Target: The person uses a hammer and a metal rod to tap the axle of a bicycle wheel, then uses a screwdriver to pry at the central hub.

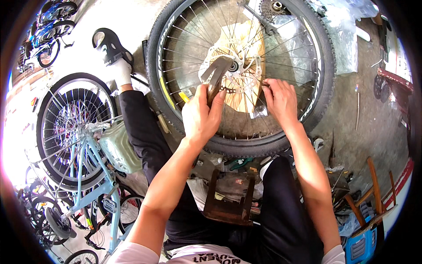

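A bicycle wheel (329, 57) with a black knobbly tyre lies flat in front of me. A silver disc brake rotor (258, 67) surrounds its hub (234, 67). My left hand (203, 115) is closed round a dark, worn metal tool, whose broad head (216, 72) reaches over the rotor to the hub. The tool's exact kind is unclear. Beside that hand shows a small yellow piece (183, 97). My right hand (281, 102) is over the spokes right of the rotor, fingers pinched at a small dark thing I cannot make out.
Under the wheel lies a pale wooden board (243, 33). Clear plastic sheeting (345, 44) is at the upper right. A light-blue bicycle (94, 193) stands left, near my outstretched leg. A small dark wooden stool (228, 214) is between my legs. A blue crate (361, 247) stands lower right.
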Demonstrator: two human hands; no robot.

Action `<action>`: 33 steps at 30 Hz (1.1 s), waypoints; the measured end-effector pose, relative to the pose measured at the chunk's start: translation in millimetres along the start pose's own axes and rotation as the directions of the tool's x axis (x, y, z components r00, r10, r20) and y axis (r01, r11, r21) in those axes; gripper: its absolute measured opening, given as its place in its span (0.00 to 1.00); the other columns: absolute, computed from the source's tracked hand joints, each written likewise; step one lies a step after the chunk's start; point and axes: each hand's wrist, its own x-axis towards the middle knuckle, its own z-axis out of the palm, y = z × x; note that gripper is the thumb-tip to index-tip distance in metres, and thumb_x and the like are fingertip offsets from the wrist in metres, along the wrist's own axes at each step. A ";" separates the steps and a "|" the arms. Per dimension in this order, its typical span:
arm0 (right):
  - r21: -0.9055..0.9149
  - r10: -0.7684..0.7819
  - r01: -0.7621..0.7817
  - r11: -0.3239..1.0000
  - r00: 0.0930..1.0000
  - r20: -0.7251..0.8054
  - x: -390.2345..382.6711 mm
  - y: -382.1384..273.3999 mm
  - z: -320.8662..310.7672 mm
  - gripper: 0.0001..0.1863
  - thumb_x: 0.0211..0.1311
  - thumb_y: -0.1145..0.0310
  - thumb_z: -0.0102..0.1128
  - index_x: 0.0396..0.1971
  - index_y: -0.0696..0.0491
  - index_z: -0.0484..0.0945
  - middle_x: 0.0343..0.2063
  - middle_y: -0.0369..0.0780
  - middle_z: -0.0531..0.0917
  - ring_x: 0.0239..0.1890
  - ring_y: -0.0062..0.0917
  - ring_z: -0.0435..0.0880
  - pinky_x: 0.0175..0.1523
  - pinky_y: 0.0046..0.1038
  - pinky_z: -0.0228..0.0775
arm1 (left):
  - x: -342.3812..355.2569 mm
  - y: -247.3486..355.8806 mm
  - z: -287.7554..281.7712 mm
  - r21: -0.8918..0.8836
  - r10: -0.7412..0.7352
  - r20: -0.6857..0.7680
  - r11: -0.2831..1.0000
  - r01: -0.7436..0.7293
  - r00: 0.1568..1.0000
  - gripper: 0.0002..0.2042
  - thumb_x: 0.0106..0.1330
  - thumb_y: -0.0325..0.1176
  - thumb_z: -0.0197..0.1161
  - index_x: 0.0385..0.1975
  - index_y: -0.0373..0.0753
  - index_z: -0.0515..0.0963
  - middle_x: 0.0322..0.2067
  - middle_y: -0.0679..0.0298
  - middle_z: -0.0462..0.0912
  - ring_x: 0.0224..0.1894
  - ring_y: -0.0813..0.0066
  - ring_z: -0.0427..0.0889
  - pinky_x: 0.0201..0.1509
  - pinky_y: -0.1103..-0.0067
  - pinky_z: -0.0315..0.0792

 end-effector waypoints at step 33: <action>-0.005 0.001 -0.001 1.000 1.000 0.013 2.4 -2.3 -0.9 0.08 0.67 0.70 0.65 0.44 0.53 0.80 0.37 0.40 0.86 0.40 0.38 0.84 0.44 0.38 0.68 | -5.1 -11.8 8.4 -0.323 -0.057 -0.054 0.946 0.037 0.997 0.19 0.75 0.41 0.62 0.53 0.31 0.75 0.33 0.45 0.85 0.32 0.44 0.85 0.37 0.65 0.78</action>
